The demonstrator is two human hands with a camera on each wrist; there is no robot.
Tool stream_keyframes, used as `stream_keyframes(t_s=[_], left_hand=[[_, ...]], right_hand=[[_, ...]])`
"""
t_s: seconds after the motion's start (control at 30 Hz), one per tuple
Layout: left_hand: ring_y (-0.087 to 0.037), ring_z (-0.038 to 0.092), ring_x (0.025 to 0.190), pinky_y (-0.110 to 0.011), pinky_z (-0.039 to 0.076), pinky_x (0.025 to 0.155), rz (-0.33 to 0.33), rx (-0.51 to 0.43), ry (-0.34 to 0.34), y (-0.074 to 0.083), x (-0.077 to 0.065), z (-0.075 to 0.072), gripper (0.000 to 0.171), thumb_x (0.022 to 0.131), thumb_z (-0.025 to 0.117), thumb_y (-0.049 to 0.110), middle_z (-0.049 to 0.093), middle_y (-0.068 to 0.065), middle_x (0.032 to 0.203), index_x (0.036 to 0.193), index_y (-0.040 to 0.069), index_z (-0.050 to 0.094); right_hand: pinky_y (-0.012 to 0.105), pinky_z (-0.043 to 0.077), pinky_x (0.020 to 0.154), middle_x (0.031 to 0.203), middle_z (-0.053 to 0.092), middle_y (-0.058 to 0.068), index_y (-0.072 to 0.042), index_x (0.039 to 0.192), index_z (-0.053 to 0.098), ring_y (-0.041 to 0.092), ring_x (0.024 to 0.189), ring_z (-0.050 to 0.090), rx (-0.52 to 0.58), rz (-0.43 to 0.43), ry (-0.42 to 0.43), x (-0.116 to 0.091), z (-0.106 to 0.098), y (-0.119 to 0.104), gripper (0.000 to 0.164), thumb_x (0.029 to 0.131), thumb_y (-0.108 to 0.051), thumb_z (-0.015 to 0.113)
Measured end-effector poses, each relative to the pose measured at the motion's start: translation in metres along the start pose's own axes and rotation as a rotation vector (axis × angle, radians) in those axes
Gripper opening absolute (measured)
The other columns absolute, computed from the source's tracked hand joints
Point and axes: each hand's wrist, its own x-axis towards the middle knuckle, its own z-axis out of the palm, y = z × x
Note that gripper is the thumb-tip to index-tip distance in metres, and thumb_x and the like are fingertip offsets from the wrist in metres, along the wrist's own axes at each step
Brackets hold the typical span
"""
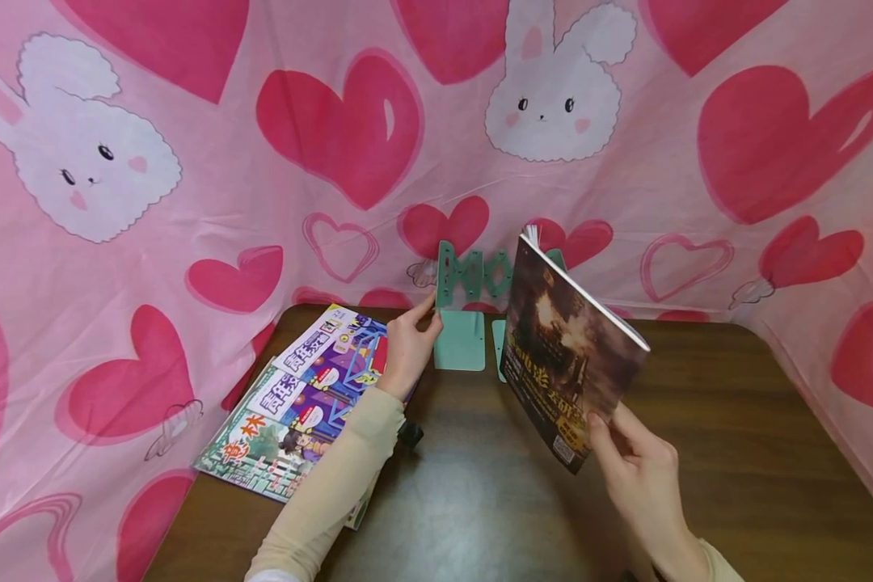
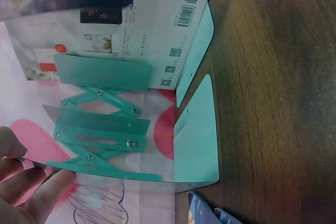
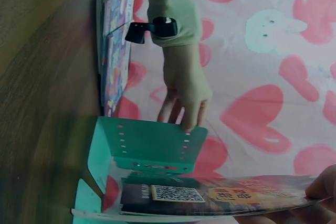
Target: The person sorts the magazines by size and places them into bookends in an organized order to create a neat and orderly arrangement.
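Note:
A mint-green expandable bookend [image 1: 460,341] with folding lattice links stands at the back of the table. My left hand [image 1: 411,343] pinches the upper edge of its left end plate [image 3: 152,140]. In my right hand [image 1: 640,469] is a magazine [image 1: 567,356] with a dark, fiery cover, gripped near its lower right corner between thumb and fingers. It is tilted in front of the bookend's right part, hiding much of that side in the head view. The left wrist view shows a pale-covered book [image 2: 157,30] upright against the bookend's far end plate.
Several colourful magazines [image 1: 313,404] lie overlapped on the table's left side, partly under the left forearm. A black wrist device [image 3: 157,29] is strapped to the left sleeve. Pink heart-and-rabbit cloth [image 1: 436,162] hangs behind the brown table [image 1: 735,420].

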Motion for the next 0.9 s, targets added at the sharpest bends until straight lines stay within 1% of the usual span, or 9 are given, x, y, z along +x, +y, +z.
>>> stream_keyframes(t_s=[0.1, 0.23, 0.3, 0.37, 0.47, 0.6, 0.67, 0.73, 0.9], left_hand=[[-0.016, 0.052, 0.049, -0.022, 0.037, 0.046, -0.001, 0.002, 0.002, 0.000, 0.000, 0.000, 0.046, 0.099, 0.070, 0.016, 0.073, -0.010, 0.127, 0.145, 0.018, 0.062], [-0.014, 0.053, 0.052, -0.022, 0.037, 0.046, 0.004, 0.000, 0.004, 0.000, 0.000, 0.000, 0.046, 0.099, 0.071, 0.016, 0.072, -0.009, 0.129, 0.145, 0.017, 0.062], [-0.015, 0.051, 0.049, -0.022, 0.036, 0.045, 0.008, 0.000, 0.003, 0.000, 0.000, 0.000, 0.046, 0.099, 0.071, 0.015, 0.073, -0.010, 0.128, 0.145, 0.015, 0.062], [-0.015, 0.047, 0.046, -0.022, 0.035, 0.045, 0.011, -0.003, 0.001, 0.000, 0.000, 0.000, 0.046, 0.099, 0.070, 0.015, 0.073, -0.012, 0.127, 0.144, 0.013, 0.063], [-0.013, 0.045, 0.043, -0.023, 0.034, 0.044, 0.012, 0.001, 0.002, 0.001, 0.000, -0.001, 0.045, 0.100, 0.070, 0.015, 0.074, -0.012, 0.126, 0.144, 0.013, 0.063], [-0.011, 0.042, 0.042, -0.022, 0.033, 0.044, 0.008, 0.011, 0.009, 0.001, 0.000, -0.001, 0.046, 0.099, 0.070, 0.015, 0.075, -0.011, 0.122, 0.144, 0.017, 0.063], [-0.011, 0.041, 0.041, -0.023, 0.033, 0.044, 0.013, 0.013, 0.012, 0.000, 0.000, -0.001, 0.045, 0.099, 0.071, 0.015, 0.076, -0.012, 0.121, 0.144, 0.016, 0.063], [-0.011, 0.040, 0.042, -0.023, 0.033, 0.044, 0.018, 0.015, 0.014, 0.000, 0.000, 0.000, 0.045, 0.099, 0.070, 0.014, 0.075, -0.012, 0.124, 0.144, 0.015, 0.064], [-0.010, 0.040, 0.042, -0.022, 0.032, 0.045, 0.021, 0.014, 0.014, 0.001, 0.000, 0.000, 0.044, 0.099, 0.070, 0.014, 0.071, -0.010, 0.130, 0.143, 0.015, 0.064]], right_hand=[[0.005, 0.050, 0.073, 0.112, 0.070, -0.025, -0.003, 0.122, 0.077, -0.012, 0.086, 0.066, -0.018, 0.020, 0.010, 0.003, 0.009, 0.003, 0.039, 0.088, 0.015, 0.070], [0.005, 0.048, 0.073, 0.112, 0.076, -0.006, -0.006, 0.123, 0.077, -0.012, 0.086, 0.064, -0.020, 0.031, 0.021, 0.008, 0.023, 0.008, 0.040, 0.089, 0.013, 0.069], [0.005, 0.047, 0.074, 0.113, 0.076, 0.004, -0.007, 0.124, 0.077, -0.012, 0.087, 0.063, -0.018, 0.031, 0.021, 0.010, 0.029, 0.010, 0.040, 0.090, 0.013, 0.068], [0.005, 0.047, 0.074, 0.114, 0.077, 0.009, -0.008, 0.124, 0.077, -0.012, 0.088, 0.063, -0.013, 0.033, 0.021, 0.012, 0.035, 0.012, 0.040, 0.091, 0.012, 0.067], [0.005, 0.047, 0.072, 0.114, 0.077, 0.010, -0.010, 0.125, 0.077, -0.012, 0.086, 0.061, -0.007, 0.029, 0.023, 0.015, 0.044, 0.015, 0.040, 0.092, 0.011, 0.067], [0.005, 0.048, 0.070, 0.113, 0.077, 0.011, -0.010, 0.126, 0.076, -0.011, 0.082, 0.061, 0.001, 0.005, 0.029, 0.019, 0.056, 0.020, 0.041, 0.092, 0.011, 0.065], [0.005, 0.048, 0.070, 0.112, 0.077, 0.013, -0.008, 0.126, 0.076, -0.010, 0.081, 0.062, 0.004, -0.008, 0.036, 0.021, 0.062, 0.022, 0.041, 0.092, 0.011, 0.065], [0.005, 0.049, 0.071, 0.113, 0.077, 0.015, -0.007, 0.127, 0.076, -0.008, 0.082, 0.063, 0.002, -0.017, 0.045, 0.022, 0.068, 0.025, 0.042, 0.092, 0.012, 0.064], [0.005, 0.049, 0.073, 0.118, 0.076, 0.014, -0.009, 0.131, 0.074, 0.006, 0.086, 0.068, -0.006, -0.013, 0.052, 0.028, 0.083, 0.032, 0.045, 0.093, 0.011, 0.062]])
